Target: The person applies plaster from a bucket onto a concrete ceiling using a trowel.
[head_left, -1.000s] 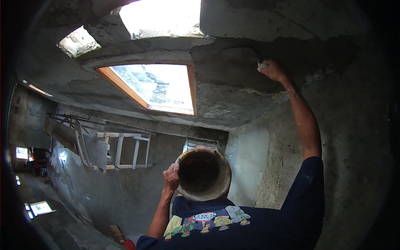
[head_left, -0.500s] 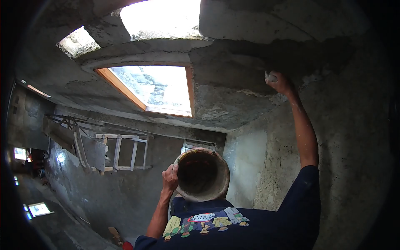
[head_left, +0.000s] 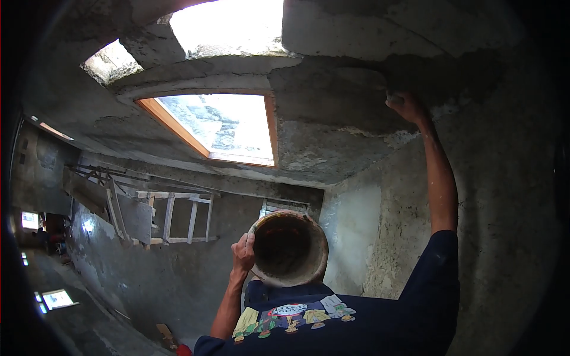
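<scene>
My left hand (head_left: 242,254) is closed on the rim of a round bucket (head_left: 323,252), which is held in front of my chest with its mouth facing up to the camera. The bucket's inside is dark, so its contents cannot be made out. Up high on the right, my right hand (head_left: 408,108) makes a fist around the pale handle of what looks like a plastering trowel (head_left: 392,98). Its blade is hard to see against the dark wall. Around that hand lies a dark, damp-looking patch of plaster (head_left: 433,71) with a ragged edge.
Left of the patch is a wood-framed window (head_left: 270,127), with bright openings (head_left: 228,26) above it. A wooden ladder-like frame (head_left: 190,219) and boards stand farther left. At the lower left, a piece of wood (head_left: 164,332) lies near something red.
My right hand has shifted slightly right along the wall, with the tool still in it. The left hand and bucket stay almost where they were.
</scene>
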Motion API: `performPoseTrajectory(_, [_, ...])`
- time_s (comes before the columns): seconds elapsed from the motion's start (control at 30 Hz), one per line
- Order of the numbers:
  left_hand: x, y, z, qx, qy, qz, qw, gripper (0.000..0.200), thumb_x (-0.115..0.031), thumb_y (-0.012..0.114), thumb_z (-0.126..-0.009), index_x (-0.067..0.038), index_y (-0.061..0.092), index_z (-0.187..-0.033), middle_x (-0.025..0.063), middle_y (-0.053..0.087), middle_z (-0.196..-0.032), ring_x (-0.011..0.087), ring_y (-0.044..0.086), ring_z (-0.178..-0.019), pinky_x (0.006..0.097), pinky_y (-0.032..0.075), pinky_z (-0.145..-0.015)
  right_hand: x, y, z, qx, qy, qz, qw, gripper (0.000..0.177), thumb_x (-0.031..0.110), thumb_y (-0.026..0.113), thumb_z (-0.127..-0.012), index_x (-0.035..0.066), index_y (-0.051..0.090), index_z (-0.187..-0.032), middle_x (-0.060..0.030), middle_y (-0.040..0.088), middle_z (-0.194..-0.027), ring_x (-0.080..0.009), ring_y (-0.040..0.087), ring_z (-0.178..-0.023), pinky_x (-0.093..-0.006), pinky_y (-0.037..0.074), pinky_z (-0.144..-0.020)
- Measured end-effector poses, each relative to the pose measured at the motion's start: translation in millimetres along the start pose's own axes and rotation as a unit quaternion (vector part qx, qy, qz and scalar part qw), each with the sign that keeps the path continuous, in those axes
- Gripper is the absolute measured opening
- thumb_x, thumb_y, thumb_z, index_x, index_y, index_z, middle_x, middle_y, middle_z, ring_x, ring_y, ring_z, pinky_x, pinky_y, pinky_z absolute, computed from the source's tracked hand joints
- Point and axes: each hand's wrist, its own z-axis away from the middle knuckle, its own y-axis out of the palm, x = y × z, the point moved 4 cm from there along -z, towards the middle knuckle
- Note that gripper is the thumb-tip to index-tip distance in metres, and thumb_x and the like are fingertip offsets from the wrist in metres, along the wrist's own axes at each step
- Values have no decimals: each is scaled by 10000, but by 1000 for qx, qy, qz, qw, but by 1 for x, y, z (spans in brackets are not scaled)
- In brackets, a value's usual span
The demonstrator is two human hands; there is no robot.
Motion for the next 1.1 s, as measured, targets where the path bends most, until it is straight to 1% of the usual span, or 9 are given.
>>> performPoseTrajectory(0.2, [-2,1,0,1,23,-6,1000,314,-250,427,-963,-11,507,-777,247,497,-674,461,515,-637,476,378,-513,-4,-3,37,-25,-9,-55,998,476,428,673,-796,24,650,-1048,-167,677,-984,-303,651,-961,-368,494,-815])
performPoseTrajectory(0.3, [-10,-1,1,-8,94,-42,995,322,-260,426,-964,-11,518,-782,245,500,-671,456,524,-636,474,379,-511,11,9,81,55,106,-37,992,487,458,669,-790,26,648,-1013,-159,681,-931,-297,663,-909,-383,501,-772])
performPoseTrajectory(0.5, [-1,1,0,-1,30,-14,999,339,-277,445,-966,-8,525,-775,245,498,-651,448,525,-613,470,383,-510,41,79,224,100,108,14,989,581,517,705,-741,76,651,-1115,-172,668,-1055,-295,653,-969,-398,520,-816])
performPoseTrajectory(0.57, [2,1,-1,-1,31,-13,999,344,-281,446,-968,-8,528,-776,245,498,-650,448,525,-615,470,383,-511,84,82,268,231,198,-63,950,570,508,716,-729,102,655,-1124,-154,676,-1041,-278,663,-936,-385,525,-806])
performPoseTrajectory(0.77, [10,2,-1,13,32,-12,999,327,-272,439,-975,-9,551,-817,237,521,-688,445,531,-632,468,396,-523,143,149,378,249,150,-177,940,488,346,695,-726,61,613,-1114,-204,653,-990,-352,637,-914,-403,503,-806])
performPoseTrajectory(0.83, [6,3,-1,16,98,-26,995,298,-255,434,-975,-11,557,-854,233,540,-718,444,540,-655,471,404,-540,145,186,397,248,115,-198,941,486,319,695,-738,60,587,-1134,-208,645,-966,-358,630,-897,-403,502,-790])
performPoseTrajectory(0.9, [5,4,-2,15,137,-33,990,276,-239,425,-976,-14,552,-881,222,550,-748,440,545,-683,480,404,-553,157,217,421,221,31,-116,968,544,329,676,-776,82,491,-1225,-225,606,-1029,-387,594,-950,-442,488,-802])
performPoseTrajectory(1.0, [-7,3,-1,-3,131,0,991,317,-268,432,-976,-9,528,-820,227,515,-685,446,521,-643,478,392,-542,189,213,412,270,45,-17,962,650,290,688,-768,117,409,-1329,-238,540,-1080,-412,599,-919,-479,499,-758])
performPoseTrajectory(1.1, [4,2,4,-7,103,2,995,362,-301,440,-977,-7,514,-779,232,487,-646,443,502,-609,466,383,-534,195,233,401,231,10,22,973,533,275,724,-732,123,508,-1195,-203,570,-995,-371,635,-849,-453,514,-713])
